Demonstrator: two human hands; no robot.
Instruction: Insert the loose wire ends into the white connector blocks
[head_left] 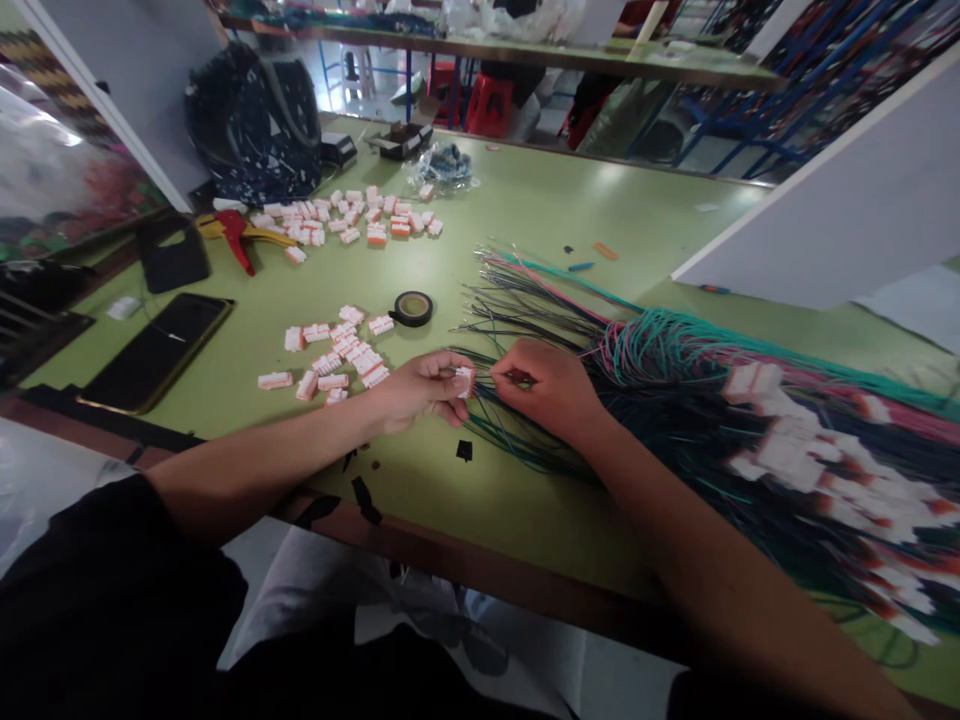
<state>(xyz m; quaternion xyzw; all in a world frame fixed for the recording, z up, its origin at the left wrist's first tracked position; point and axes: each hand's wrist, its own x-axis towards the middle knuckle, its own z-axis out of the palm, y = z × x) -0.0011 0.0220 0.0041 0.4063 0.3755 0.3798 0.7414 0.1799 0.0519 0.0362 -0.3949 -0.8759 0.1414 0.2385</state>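
Observation:
My left hand grips a small white and orange connector between thumb and fingers, above the green table. Just to its right, my right hand is closed in a pinch; a thin wire seems to run between the fingers, but its end is too small to make out. Dark and green wires fan out behind and below my right hand. Left of my left hand lies a loose group of connectors, with a roll of black tape behind it.
A phone and a red and yellow tool lie left. More connectors and a dark bag stand farther back. A big wire bundle with connectors covers the right side, below a white partition.

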